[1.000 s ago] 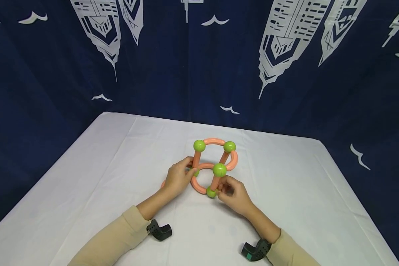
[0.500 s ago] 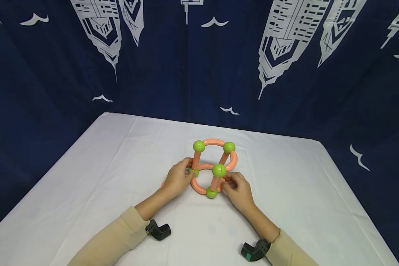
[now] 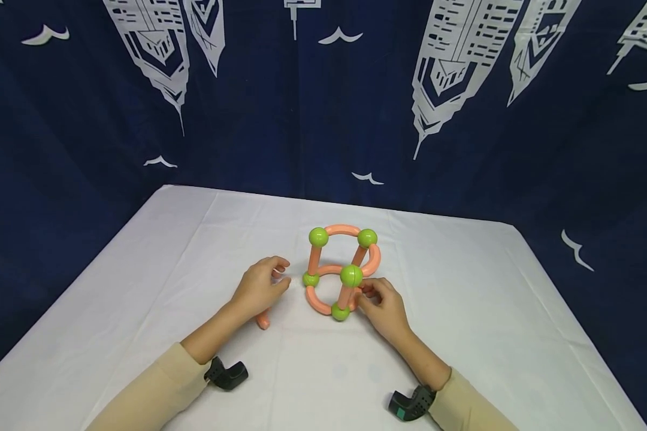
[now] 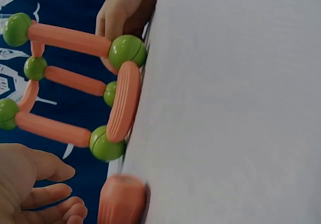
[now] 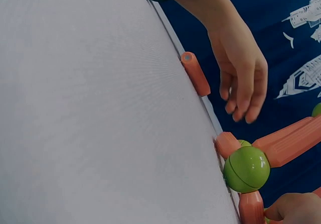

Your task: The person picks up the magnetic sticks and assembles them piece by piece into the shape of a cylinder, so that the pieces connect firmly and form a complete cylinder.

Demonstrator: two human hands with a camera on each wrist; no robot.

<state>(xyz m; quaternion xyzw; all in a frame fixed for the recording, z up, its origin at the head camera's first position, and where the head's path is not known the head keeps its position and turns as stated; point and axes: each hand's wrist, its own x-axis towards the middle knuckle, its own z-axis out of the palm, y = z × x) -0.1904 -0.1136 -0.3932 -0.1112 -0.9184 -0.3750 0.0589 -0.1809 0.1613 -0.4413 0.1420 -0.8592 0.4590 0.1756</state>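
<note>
A frame of orange rods and green balls (image 3: 339, 272) stands upright at the middle of the white table (image 3: 463, 311). My right hand (image 3: 364, 295) pinches it low on its right side, beside the near upright rod (image 3: 347, 294). My left hand (image 3: 276, 276) hovers just left of the frame with loosely curled fingers, holding nothing. A loose orange rod (image 3: 262, 320) lies on the cloth under that hand. The left wrist view shows the frame (image 4: 75, 83), the loose rod (image 4: 120, 201) and my left hand (image 4: 45, 194) apart from both. The right wrist view shows a green ball (image 5: 247, 169) and the loose rod (image 5: 195, 73).
A dark blue curtain (image 3: 302, 120) with white building prints hangs behind and around the table. Black wrist cameras (image 3: 226, 374) sit on both beige sleeves. The white cloth extends to the table edges on the left, right and front.
My left hand has let go of the frame's left side and drawn back to the left, uncovering the loose rod. The right hand stays at the frame's lower right.
</note>
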